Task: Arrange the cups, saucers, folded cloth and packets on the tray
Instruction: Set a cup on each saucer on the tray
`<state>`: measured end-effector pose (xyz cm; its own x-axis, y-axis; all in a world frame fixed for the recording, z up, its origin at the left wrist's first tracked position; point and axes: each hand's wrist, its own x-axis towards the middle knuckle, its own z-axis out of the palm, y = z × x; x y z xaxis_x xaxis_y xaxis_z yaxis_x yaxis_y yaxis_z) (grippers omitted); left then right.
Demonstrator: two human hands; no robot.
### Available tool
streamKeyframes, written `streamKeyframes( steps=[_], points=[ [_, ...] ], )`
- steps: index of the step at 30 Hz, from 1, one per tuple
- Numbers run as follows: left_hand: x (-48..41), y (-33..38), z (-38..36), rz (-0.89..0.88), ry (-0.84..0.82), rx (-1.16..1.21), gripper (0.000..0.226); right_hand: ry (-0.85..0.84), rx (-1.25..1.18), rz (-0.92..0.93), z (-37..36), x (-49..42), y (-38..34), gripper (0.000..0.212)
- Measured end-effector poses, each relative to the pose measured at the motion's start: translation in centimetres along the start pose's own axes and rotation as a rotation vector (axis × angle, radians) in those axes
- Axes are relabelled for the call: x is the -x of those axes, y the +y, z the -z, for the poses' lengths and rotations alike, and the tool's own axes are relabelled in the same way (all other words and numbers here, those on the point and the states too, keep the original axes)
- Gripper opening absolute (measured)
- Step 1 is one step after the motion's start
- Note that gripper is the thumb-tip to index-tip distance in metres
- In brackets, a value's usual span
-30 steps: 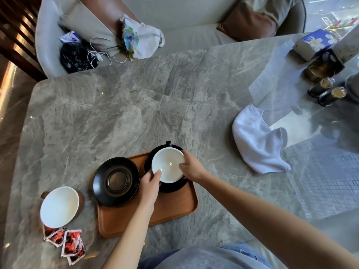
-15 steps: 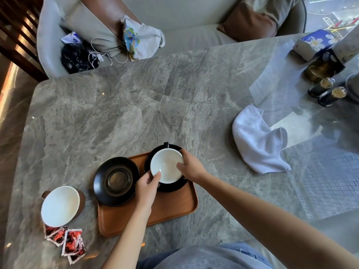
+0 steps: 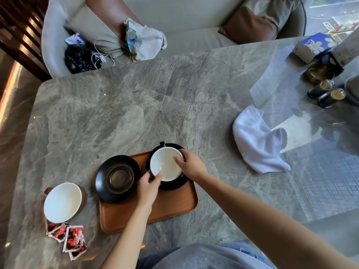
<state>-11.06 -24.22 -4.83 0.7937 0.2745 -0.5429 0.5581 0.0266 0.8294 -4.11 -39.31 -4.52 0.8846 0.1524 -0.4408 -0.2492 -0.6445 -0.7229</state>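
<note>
Both hands are gripping the cup (image 3: pixel 166 165) by its rim, left hand (image 3: pixel 148 188) on the near side and right hand (image 3: pixel 191 165) on the far right. The cup's sitting on a black saucer (image 3: pixel 172 185) at the right end of the tray (image 3: pixel 171 204). The empty saucer (image 3: pixel 117 178) is lying just beside it, overhanging the tray's left edge. The second cup (image 3: pixel 62 201) and packets (image 3: pixel 68 236) are sitting on the worktop (image 3: pixel 136 113) to the left, with the cloth (image 3: pixel 256 142) lying crumpled well off to the right.

Operator body: left hand (image 3: pixel 148 188) and right hand (image 3: pixel 192 166) bare, forearms bare as far as the view goes. Bottom edge: plain soft grey fabric garment (image 3: pixel 204 257), slightly blurred. Blue denim trousers (image 3: pixel 240 247) peek out on both sides of it, seam stitching visible on the right patch
</note>
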Motion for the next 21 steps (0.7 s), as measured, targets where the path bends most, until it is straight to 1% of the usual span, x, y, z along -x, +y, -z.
streamKeyframes(
  steps=[3, 11, 19, 21],
  points=[
    [-0.04, 0.10, 0.08, -0.003, 0.001, -0.028, 0.012, -0.001, -0.006, 0.007, -0.09, 0.02, 0.11, 0.028],
    [0.01, 0.44, 0.21, 0.004, -0.024, -0.055, 0.025, -0.001, -0.014, -0.015, -0.15, -0.21, 0.20, 0.030],
    [-0.12, 0.61, 0.37, 0.021, -0.042, -0.095, 0.029, -0.030, -0.004, -0.012, 0.07, -0.09, -0.44, 0.039],
    [-0.15, 0.72, 0.35, 0.029, -0.042, -0.110, 0.033, -0.045, -0.003, -0.023, 0.17, -0.09, -0.64, 0.039]
  ],
)
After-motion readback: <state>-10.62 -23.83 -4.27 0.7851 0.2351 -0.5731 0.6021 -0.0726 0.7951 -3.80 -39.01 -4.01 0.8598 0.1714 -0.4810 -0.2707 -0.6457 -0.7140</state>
